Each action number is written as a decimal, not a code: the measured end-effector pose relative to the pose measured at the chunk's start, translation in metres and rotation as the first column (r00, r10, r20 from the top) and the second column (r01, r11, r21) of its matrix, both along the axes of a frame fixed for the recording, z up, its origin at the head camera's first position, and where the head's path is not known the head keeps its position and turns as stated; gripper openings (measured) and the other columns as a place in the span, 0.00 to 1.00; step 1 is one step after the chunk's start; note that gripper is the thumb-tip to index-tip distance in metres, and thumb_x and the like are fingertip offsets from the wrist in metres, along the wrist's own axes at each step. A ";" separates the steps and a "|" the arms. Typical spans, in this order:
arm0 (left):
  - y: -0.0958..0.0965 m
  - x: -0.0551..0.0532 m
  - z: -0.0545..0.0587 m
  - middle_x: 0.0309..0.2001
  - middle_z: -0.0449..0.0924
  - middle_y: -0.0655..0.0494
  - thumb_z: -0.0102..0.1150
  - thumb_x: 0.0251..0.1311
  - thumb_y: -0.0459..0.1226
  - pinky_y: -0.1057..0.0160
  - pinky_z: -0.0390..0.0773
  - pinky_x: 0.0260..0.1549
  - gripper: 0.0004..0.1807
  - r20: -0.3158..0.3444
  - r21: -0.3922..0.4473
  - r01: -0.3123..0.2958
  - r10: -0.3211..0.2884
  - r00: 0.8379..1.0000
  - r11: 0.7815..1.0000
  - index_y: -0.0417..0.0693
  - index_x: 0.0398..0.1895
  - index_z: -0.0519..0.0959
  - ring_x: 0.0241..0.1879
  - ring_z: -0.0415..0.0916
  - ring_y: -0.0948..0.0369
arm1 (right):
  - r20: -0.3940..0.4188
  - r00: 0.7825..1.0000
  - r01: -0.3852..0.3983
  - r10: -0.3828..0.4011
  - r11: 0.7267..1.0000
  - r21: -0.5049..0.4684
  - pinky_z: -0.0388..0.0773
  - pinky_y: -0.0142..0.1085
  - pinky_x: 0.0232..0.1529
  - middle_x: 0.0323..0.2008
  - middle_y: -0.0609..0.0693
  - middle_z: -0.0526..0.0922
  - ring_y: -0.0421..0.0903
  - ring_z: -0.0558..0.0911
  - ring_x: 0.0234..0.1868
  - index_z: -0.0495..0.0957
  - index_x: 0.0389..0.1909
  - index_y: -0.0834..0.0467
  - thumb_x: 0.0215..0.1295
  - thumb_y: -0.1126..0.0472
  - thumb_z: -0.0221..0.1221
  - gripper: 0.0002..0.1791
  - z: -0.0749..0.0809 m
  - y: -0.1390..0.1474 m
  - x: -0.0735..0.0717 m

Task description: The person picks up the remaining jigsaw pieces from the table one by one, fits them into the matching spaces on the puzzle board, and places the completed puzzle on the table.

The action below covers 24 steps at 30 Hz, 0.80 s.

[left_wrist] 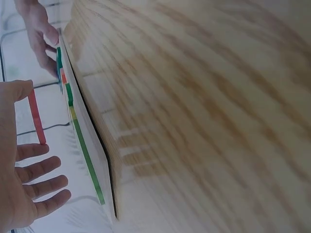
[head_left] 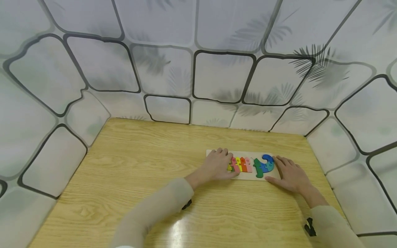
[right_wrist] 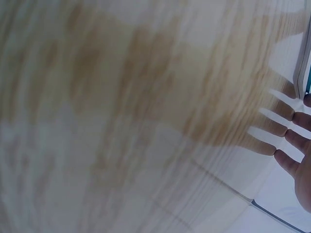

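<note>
A flat red puzzle piece [left_wrist: 37,116] is pinched edge-on between the thumb and index finger of my left hand [left_wrist: 29,170]. That hand [head_left: 217,165] hovers over the left part of a pale wooden puzzle board [head_left: 245,154] and hides some of it. Pink, yellow and orange pieces [head_left: 243,164] stand in a row at the board's middle. Further right lie a green piece [head_left: 258,168] and blue pieces [head_left: 267,163] forming a curved shape. My right hand [head_left: 289,173] rests at the board's right end, fingers extended and thumb near its front edge, holding no piece.
The board lies on a wood-grain table [head_left: 139,155], toward its right side. A patterned wall covering [head_left: 167,75] encloses the table at the back and both sides.
</note>
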<state>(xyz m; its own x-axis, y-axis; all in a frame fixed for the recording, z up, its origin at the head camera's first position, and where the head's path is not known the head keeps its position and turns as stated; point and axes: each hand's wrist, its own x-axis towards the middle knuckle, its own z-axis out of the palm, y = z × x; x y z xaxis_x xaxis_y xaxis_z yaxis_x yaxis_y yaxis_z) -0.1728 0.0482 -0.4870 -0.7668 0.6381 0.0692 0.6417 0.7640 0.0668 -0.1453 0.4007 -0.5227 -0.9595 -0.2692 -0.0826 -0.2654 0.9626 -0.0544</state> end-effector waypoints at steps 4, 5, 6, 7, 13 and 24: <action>0.010 0.001 -0.003 0.62 0.81 0.52 0.45 0.68 0.72 0.54 0.82 0.60 0.41 0.007 -0.025 0.023 -0.023 1.000 0.999 0.51 0.67 0.77 0.61 0.80 0.54 | 0.000 1.000 0.002 -0.002 1.000 -0.002 0.68 0.72 0.69 0.77 0.67 0.65 0.74 0.67 0.74 0.58 0.82 0.63 0.64 0.23 0.58 0.59 -0.001 0.000 0.000; 0.012 0.001 -0.004 0.63 0.81 0.52 0.45 0.68 0.72 0.54 0.82 0.61 0.42 0.015 -0.030 0.029 -0.028 0.999 0.999 0.51 0.68 0.77 0.62 0.79 0.54 | -0.002 1.000 0.003 -0.003 1.000 -0.003 0.69 0.72 0.69 0.77 0.67 0.65 0.74 0.67 0.74 0.58 0.82 0.63 0.64 0.23 0.58 0.60 -0.002 0.001 0.000; 0.015 0.002 -0.005 0.64 0.80 0.52 0.44 0.68 0.72 0.54 0.81 0.62 0.42 0.021 -0.037 0.034 -0.034 0.999 0.999 0.51 0.68 0.76 0.62 0.79 0.54 | -0.003 1.000 0.004 -0.004 1.000 -0.003 0.69 0.72 0.68 0.77 0.67 0.65 0.74 0.67 0.74 0.58 0.82 0.62 0.64 0.23 0.58 0.59 -0.002 0.001 0.000; 0.017 0.002 -0.006 0.64 0.80 0.52 0.44 0.69 0.72 0.54 0.81 0.63 0.42 0.028 -0.040 0.038 -0.037 0.999 0.998 0.51 0.69 0.76 0.63 0.78 0.54 | -0.005 1.000 0.004 -0.004 1.000 -0.004 0.69 0.72 0.68 0.77 0.67 0.65 0.73 0.67 0.74 0.58 0.82 0.62 0.64 0.23 0.58 0.60 -0.002 0.001 0.000; 0.028 0.004 -0.009 0.64 0.79 0.53 0.44 0.69 0.71 0.54 0.80 0.64 0.43 0.037 -0.056 0.054 -0.052 0.998 0.997 0.53 0.73 0.74 0.63 0.77 0.55 | -0.017 1.000 -0.001 0.001 1.000 -0.006 0.69 0.72 0.68 0.77 0.67 0.65 0.73 0.67 0.74 0.58 0.82 0.62 0.63 0.23 0.59 0.60 -0.003 0.002 0.000; 0.041 0.002 -0.013 0.59 0.80 0.57 0.43 0.69 0.70 0.58 0.81 0.58 0.39 -0.005 -0.079 0.069 -0.070 0.998 0.994 0.56 0.70 0.76 0.58 0.78 0.58 | 0.006 1.000 0.009 -0.009 1.000 -0.009 0.67 0.73 0.70 0.78 0.68 0.64 0.73 0.65 0.75 0.57 0.82 0.63 0.64 0.23 0.57 0.60 -0.004 0.002 -0.001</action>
